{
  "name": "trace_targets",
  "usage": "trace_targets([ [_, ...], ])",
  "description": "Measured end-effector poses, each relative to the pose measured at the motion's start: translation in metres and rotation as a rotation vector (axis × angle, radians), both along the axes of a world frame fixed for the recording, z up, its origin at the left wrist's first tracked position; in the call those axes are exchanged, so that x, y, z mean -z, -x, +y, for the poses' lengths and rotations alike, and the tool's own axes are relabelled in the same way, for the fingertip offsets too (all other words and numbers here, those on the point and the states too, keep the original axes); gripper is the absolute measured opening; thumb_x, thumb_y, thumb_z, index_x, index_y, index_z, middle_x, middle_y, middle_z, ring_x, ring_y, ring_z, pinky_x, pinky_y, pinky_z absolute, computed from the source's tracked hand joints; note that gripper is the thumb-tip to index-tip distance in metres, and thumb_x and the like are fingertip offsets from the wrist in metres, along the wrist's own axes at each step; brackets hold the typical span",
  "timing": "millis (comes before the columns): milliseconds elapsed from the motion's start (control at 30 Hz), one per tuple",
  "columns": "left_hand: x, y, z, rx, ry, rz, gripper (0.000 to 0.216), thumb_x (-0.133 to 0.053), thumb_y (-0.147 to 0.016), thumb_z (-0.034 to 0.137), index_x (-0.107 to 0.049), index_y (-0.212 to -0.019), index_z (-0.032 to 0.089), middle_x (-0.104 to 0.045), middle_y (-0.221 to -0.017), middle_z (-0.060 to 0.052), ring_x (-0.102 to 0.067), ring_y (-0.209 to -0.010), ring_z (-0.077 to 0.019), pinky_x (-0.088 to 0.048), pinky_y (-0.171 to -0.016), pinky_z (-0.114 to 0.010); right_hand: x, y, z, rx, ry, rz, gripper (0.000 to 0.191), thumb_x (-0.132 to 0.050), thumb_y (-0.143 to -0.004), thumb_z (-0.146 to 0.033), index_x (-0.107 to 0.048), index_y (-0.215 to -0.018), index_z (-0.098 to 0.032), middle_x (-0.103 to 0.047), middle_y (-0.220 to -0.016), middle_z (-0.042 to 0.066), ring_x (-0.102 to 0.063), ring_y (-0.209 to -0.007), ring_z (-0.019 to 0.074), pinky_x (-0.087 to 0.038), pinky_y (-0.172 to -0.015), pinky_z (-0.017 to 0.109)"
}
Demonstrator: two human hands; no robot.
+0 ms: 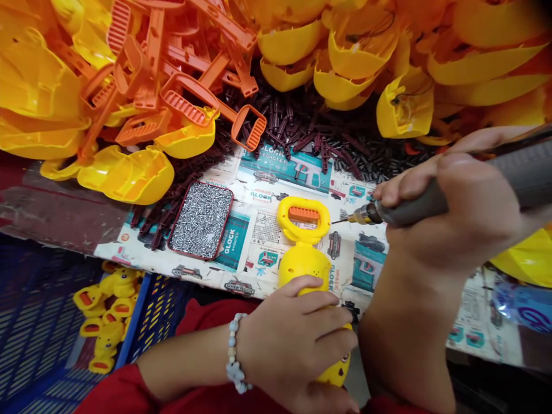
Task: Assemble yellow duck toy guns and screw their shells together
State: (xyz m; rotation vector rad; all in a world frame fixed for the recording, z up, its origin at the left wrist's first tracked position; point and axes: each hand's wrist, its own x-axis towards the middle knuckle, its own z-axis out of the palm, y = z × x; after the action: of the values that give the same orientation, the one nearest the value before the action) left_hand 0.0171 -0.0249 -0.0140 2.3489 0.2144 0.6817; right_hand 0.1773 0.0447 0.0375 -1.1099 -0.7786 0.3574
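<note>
My left hand point(291, 333) wraps over the body of a yellow plastic toy point(304, 265), pressing it against the table's near edge. The toy has a looped handle with an orange ribbed insert point(304, 215) inside; part of its body is hidden under my fingers. In my right hand point(470, 213) is a grey electric screwdriver point(409, 211), held nearly level. Its thin bit points left and ends at the right side of the looped handle; whether it touches a screw is too small to tell. A shallow red-rimmed tray point(202, 221) of small silver screws lies left of the toy.
Orange handle parts point(190, 103) and yellow shells point(357, 52) pile up along the back. Dark maroon pieces point(302, 126) lie beneath them. Printed cardboard point(263, 230) covers the table. At lower left, a blue crate point(149, 316) stands beside several yellow toys point(110, 310).
</note>
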Motion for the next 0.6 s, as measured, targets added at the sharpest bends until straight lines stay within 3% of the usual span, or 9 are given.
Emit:
trace_targets([
  [300,0.003,-0.002,0.000,-0.037,0.034,-0.125,0.040,-0.041,-0.087,0.045,-0.058,-0.102,0.012,-0.069,-0.101,-0.005,-0.059,-0.100,-0.0189,-0.037,-0.097,-0.037,0.015,0.002,-0.002,0.006,-0.022,-0.016,0.033,-0.060,-0.066,-0.021,-0.041,-0.093,-0.016,-0.044,-0.057,-0.008,-0.038,-0.036,0.0096,-0.037,-0.037,0.023],
  [467,0.003,-0.001,0.001,-0.030,0.048,-0.133,0.035,-0.041,-0.084,0.040,-0.059,-0.098,0.013,-0.069,-0.101,-0.006,-0.062,-0.095,-0.0197,-0.038,-0.095,-0.038,0.025,0.015,-0.018,0.139,-0.199,-0.133,0.019,-0.055,-0.072,-0.015,-0.041,-0.086,-0.018,-0.043,-0.053,-0.007,-0.039,-0.039,0.0104,-0.040,-0.043,0.023],
  [600,-0.004,0.009,0.004,0.021,0.039,-0.089,0.037,-0.047,-0.082,0.044,-0.060,-0.099,0.014,-0.070,-0.102,-0.006,-0.062,-0.095,-0.0203,-0.037,-0.098,-0.038,0.026,0.014,-0.020,0.116,-0.205,-0.130,0.017,-0.057,-0.074,-0.015,-0.044,-0.085,-0.017,-0.051,-0.066,-0.003,-0.045,-0.041,0.0099,-0.042,-0.043,0.023],
])
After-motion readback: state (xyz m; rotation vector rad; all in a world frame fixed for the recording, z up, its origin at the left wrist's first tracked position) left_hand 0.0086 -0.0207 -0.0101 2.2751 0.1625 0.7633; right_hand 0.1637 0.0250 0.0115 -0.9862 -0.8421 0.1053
